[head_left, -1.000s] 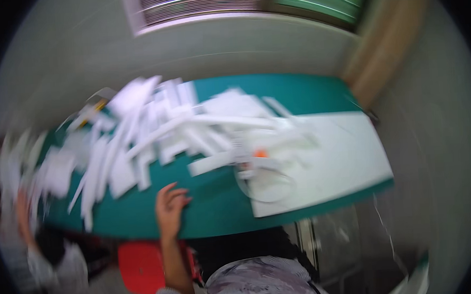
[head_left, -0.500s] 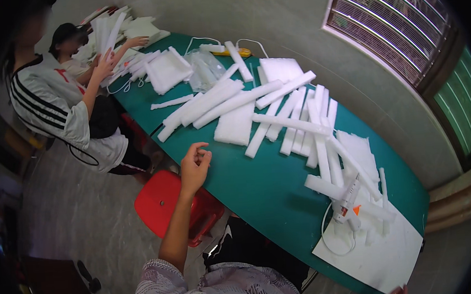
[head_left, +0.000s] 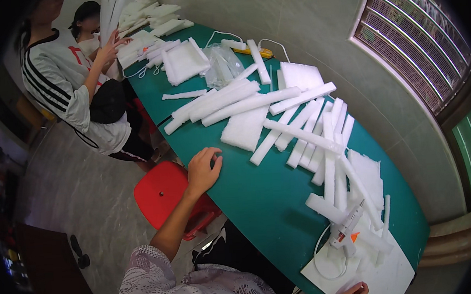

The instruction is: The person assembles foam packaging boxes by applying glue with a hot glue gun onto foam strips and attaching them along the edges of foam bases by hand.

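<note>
Left hand (head_left: pixel 203 170) rests loosely curled and empty on the surface (head_left: pixel 265 199) edge, near the foam slab (head_left: pixel 244 129), which a reach forward would meet; right hand (head_left: pixel 352 292) is barely visible, grip unclear.

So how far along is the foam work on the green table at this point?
Done: many white foam strips lie cut and spread over the green table. In hand: nothing is held. The left hand rests empty at the table edge, and the right hand only shows at the white sheet. Left: the glue gun lies unused, and no strips look visibly joined.

Red stool (head_left: pixel 162 197), glue gun (head_left: pixel 348 229), co-worker (head_left: pixel 73 87)
</note>
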Demonstrator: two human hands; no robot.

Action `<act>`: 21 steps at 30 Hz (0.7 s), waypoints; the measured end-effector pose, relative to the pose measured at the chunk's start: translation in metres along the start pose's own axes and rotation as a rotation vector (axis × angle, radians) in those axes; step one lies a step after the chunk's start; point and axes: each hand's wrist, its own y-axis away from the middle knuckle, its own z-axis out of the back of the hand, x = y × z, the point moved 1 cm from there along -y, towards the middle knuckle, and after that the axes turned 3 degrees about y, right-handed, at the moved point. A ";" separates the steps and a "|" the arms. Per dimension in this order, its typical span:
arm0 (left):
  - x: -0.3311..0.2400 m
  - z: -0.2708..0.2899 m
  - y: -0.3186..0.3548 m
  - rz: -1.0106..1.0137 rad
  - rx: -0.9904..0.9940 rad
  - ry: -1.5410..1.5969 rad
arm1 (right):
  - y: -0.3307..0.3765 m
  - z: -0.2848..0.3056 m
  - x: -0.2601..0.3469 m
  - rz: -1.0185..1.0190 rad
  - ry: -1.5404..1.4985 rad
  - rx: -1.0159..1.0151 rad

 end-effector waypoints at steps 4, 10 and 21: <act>-0.001 -0.001 0.000 -0.008 -0.003 -0.017 | -0.003 -0.001 0.001 0.056 0.107 0.000; -0.002 -0.003 0.000 -0.008 -0.019 -0.020 | -0.004 -0.001 0.008 0.043 0.075 -0.006; -0.006 -0.003 -0.003 0.014 -0.025 -0.007 | -0.006 -0.005 -0.003 0.143 0.208 -0.019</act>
